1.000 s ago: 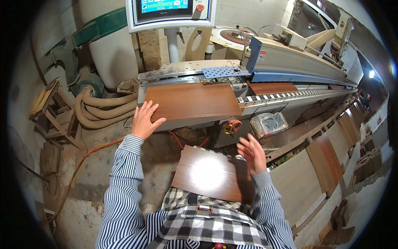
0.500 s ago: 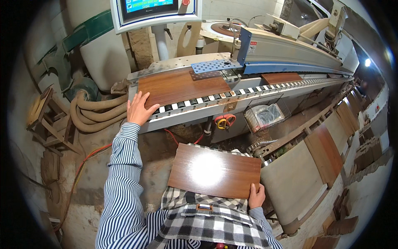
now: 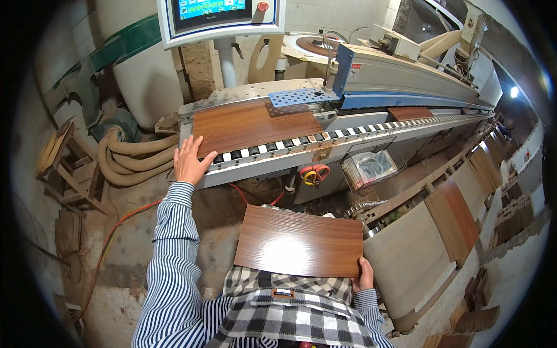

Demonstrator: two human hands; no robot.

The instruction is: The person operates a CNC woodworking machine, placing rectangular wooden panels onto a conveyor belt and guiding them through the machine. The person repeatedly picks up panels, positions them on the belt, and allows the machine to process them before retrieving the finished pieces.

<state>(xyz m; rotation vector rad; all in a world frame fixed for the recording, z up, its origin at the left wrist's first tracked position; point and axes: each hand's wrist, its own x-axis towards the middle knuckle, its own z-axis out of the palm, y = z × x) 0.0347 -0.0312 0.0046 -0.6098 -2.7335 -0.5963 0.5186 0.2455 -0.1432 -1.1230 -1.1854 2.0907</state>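
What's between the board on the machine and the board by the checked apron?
In the head view, from the upper board down to the lower board come black-and-white rollers, a grey metal edge, then some red cable.

1 white lamp [image 3: 514,91] glares at the far right, bluish flare beside it; the screen [image 3: 212,11] glows; a white hotspot washes out grain on the lower brown board [image 3: 299,238]. Below the blue perforated plate [image 3: 299,97], a dotted shadow or reflection darkens the upper brown board [image 3: 246,129]; straight edges bend, corners fall black, and the middle looks fairly sharp.
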